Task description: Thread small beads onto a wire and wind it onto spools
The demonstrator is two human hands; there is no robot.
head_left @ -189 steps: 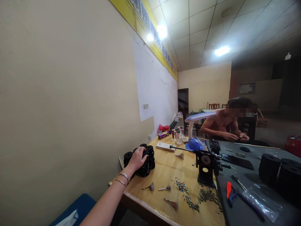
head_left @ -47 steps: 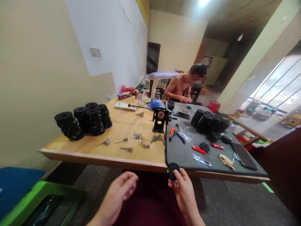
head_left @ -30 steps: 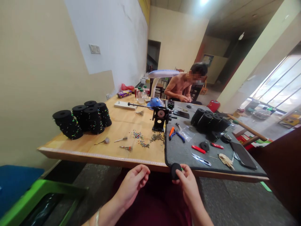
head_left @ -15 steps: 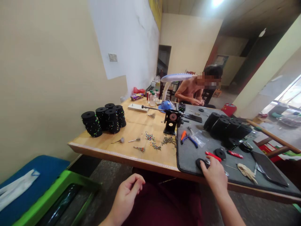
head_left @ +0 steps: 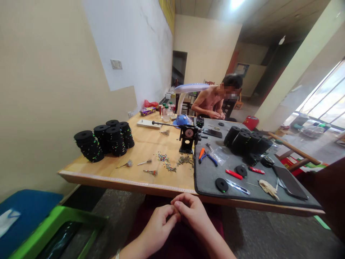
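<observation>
My left hand (head_left: 157, 228) and my right hand (head_left: 192, 216) are close together over my dark red lap, below the table's front edge. Their fingertips meet and curl closed, and I see nothing held between them. Nearest to them, a black foam disc (head_left: 221, 185) lies flat on the grey work mat (head_left: 207, 183), apart from both hands. Beside it are slim steel scissors (head_left: 237, 186), a red-handled tool (head_left: 234, 174) and a second black disc (head_left: 241, 171).
Stacks of black spools wound with beaded wire (head_left: 114, 142) stand on the wooden table (head_left: 151, 147). Small beads (head_left: 163, 157), a black hand-cranked winder (head_left: 188, 138) and pliers (head_left: 206, 157) lie between. A co-worker (head_left: 207, 102) sits at the far end. A green stool (head_left: 58, 225) is at lower left.
My right hand has let go of the black disc, leaving it on the mat, and has moved back over my lap to meet my left hand.
</observation>
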